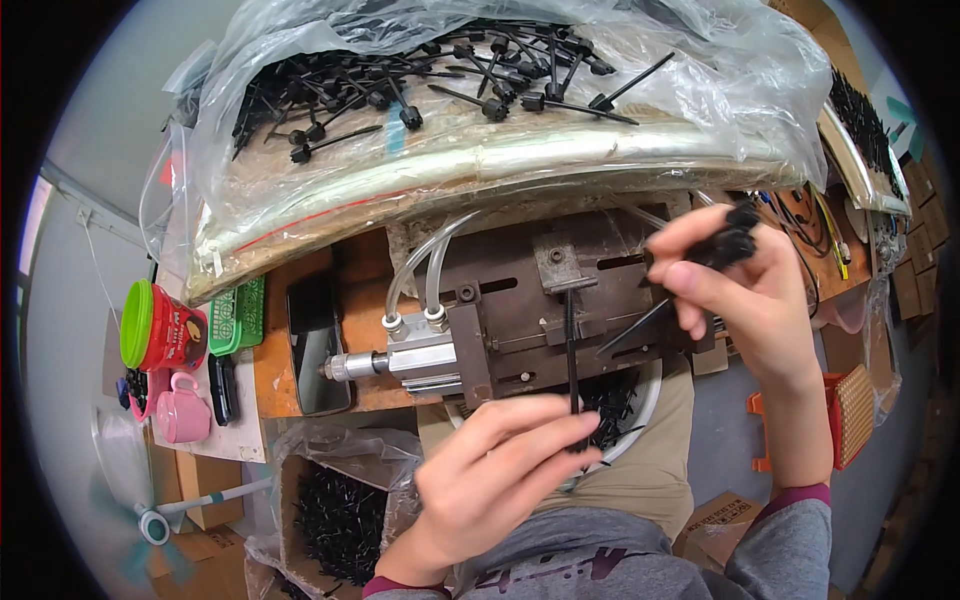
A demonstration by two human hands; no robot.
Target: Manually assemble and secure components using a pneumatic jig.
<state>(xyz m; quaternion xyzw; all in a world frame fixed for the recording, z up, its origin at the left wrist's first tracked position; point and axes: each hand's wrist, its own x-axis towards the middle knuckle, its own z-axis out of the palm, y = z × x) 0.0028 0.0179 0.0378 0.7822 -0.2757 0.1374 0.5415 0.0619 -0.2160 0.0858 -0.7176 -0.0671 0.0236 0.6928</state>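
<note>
The left hand (495,470) is pinching a thin black plastic tie (571,345) upright, its tip standing in the slot of the dark metal press (540,300). Right of the press, the right hand (735,285) is gripping a small bunch of ties (735,240), fingers closed around their knobby heads. Above the press, a crinkled clear bag (500,100) is holding a large heap of loose ties. Below the press, a round bowl (640,400) is catching dark pieces, so the job looks only partway through.
</note>
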